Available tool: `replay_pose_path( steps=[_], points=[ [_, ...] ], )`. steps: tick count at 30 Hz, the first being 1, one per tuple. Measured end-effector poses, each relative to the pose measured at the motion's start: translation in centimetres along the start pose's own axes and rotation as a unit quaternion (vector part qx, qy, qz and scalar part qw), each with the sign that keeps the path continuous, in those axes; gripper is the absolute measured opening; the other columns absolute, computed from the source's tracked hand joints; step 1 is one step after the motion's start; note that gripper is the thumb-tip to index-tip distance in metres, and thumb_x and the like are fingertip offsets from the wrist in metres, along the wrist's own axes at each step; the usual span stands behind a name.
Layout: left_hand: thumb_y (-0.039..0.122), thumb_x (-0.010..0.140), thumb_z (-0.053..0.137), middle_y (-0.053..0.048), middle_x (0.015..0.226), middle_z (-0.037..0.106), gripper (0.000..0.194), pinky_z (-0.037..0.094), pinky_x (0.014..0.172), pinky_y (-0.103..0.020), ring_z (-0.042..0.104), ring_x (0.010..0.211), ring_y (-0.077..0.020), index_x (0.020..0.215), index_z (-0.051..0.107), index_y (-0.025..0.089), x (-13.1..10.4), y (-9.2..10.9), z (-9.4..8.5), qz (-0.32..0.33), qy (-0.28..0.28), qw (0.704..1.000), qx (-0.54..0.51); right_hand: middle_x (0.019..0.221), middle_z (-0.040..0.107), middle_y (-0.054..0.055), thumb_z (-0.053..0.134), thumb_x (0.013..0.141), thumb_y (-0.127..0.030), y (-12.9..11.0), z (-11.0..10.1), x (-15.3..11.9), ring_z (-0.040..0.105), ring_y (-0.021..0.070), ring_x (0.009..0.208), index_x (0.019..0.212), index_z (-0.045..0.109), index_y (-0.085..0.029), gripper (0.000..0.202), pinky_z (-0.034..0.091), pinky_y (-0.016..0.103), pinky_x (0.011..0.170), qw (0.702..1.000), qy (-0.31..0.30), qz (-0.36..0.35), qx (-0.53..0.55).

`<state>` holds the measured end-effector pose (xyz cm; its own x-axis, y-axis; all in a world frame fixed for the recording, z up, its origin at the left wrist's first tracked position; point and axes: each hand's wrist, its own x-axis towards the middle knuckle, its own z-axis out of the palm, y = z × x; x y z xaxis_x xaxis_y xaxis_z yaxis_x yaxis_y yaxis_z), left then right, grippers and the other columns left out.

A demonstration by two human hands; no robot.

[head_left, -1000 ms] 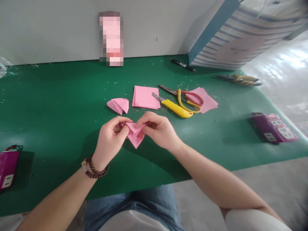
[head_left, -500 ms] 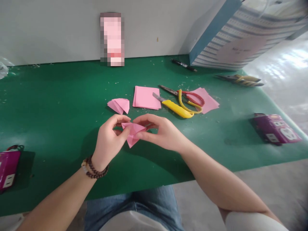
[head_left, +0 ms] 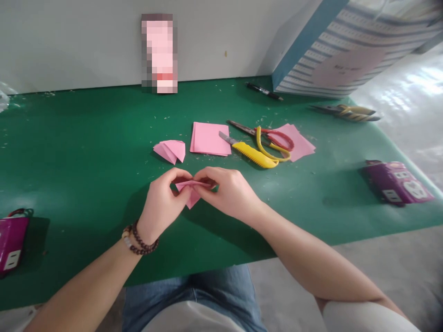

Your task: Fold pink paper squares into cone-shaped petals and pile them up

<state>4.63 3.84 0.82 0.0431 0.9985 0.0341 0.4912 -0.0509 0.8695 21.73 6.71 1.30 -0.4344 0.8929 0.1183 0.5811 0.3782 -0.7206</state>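
Note:
A folded pink paper (head_left: 192, 195) is held between both hands above the green table, one point hanging down. My left hand (head_left: 165, 200), with beaded bracelets at its wrist, pinches the left part of it. The right part is gripped by my right hand (head_left: 230, 191), thumb in front and fingers behind. Just beyond my left hand lies another folded pink piece (head_left: 171, 151). A stack of square pink sheets (head_left: 210, 139) sits to its right, with the blade tip of a yellow cutter (head_left: 255, 155) on it. Scissors with red and yellow handles (head_left: 275, 143) overlap more pink sheets (head_left: 301, 144).
On the green table (head_left: 86, 133), a black pen (head_left: 264, 91) and pliers (head_left: 349, 112) lie toward the back right. A striped bag (head_left: 332, 55) stands behind them. Purple packs lie at the right (head_left: 398, 182) and left (head_left: 13, 242). A blurred-out object (head_left: 161, 53) leans on the wall.
Both thumbs have come closer together at the paper's middle. The held paper's upper part has tilted or folded, so less of its face shows.

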Motion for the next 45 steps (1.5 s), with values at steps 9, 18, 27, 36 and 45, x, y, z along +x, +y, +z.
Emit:
replay_pose_path(
  steps=[9, 18, 27, 36, 45],
  points=[
    [0.017, 0.081, 0.058, -0.001, 0.089, 0.072, 0.013, 0.055, 0.067, -0.025, 0.069, 0.076, -0.016, 0.092, 0.062, 0.02, -0.1, 0.0, 0.5, -0.008, -0.014, 1.0, 0.004, 0.069, 0.066, -0.002, 0.061, 0.081, -0.021, -0.2, 0.6, -0.1, 0.059, 0.012, 0.061, 0.075, 0.057, -0.021, 0.007, 0.043, 0.023, 0.057, 0.998, 0.017, 0.039, 0.042],
    [0.01, 0.073, 0.06, 0.002, 0.082, 0.072, 0.018, 0.051, 0.061, -0.021, 0.069, 0.07, -0.0146, 0.087, 0.062, 0.02, -0.1, 0.4, 0.4, 0.017, 0.013, 0.998, 0.051, 0.069, 0.063, -0.003, 0.063, 0.079, -0.02, -0.4, 0.9, -0.1, 0.059, 0.0116, 0.06, 0.075, 0.056, -0.021, 0.009, 0.043, 0.023, 0.057, 0.997, 0.012, 0.04, 0.069],
    [0.018, 0.082, 0.058, -0.001, 0.079, 0.068, 0.003, 0.051, 0.063, -0.025, 0.064, 0.067, -0.014, 0.081, 0.06, 0.019, -0.4, 0.5, 0.4, 0.072, 0.033, 0.991, 0.109, 0.073, 0.065, -0.003, 0.06, 0.074, -0.015, -0.1, 0.8, 0.1, 0.06, 0.0122, 0.063, 0.08, 0.058, -0.021, 0.009, 0.045, 0.024, 0.058, 0.994, 0.002, 0.058, 0.096],
    [0.015, 0.075, 0.063, -0.003, 0.094, 0.069, 0.021, 0.059, 0.072, -0.025, 0.07, 0.083, -0.0163, 0.095, 0.058, 0.019, -0.4, 0.8, 0.4, -0.014, -0.007, 0.998, -0.055, 0.069, 0.064, -0.003, 0.062, 0.07, -0.021, 0.9, 1.0, 0.7, 0.06, 0.0143, 0.063, 0.076, 0.057, -0.021, 0.009, 0.044, 0.025, 0.056, 0.975, 0.007, 0.13, 0.18],
    [0.015, 0.077, 0.061, -0.001, 0.086, 0.071, 0.015, 0.058, 0.067, -0.024, 0.07, 0.076, -0.0154, 0.091, 0.059, 0.02, -0.4, 0.7, 0.6, -0.013, -0.029, 0.998, -0.058, 0.057, 0.049, -0.007, 0.055, 0.066, -0.02, 0.7, 1.3, 0.7, 0.046, 0.0102, 0.055, 0.069, 0.051, -0.021, 0.004, 0.034, 0.021, 0.049, 0.975, 0.007, 0.136, 0.173]
  ],
)
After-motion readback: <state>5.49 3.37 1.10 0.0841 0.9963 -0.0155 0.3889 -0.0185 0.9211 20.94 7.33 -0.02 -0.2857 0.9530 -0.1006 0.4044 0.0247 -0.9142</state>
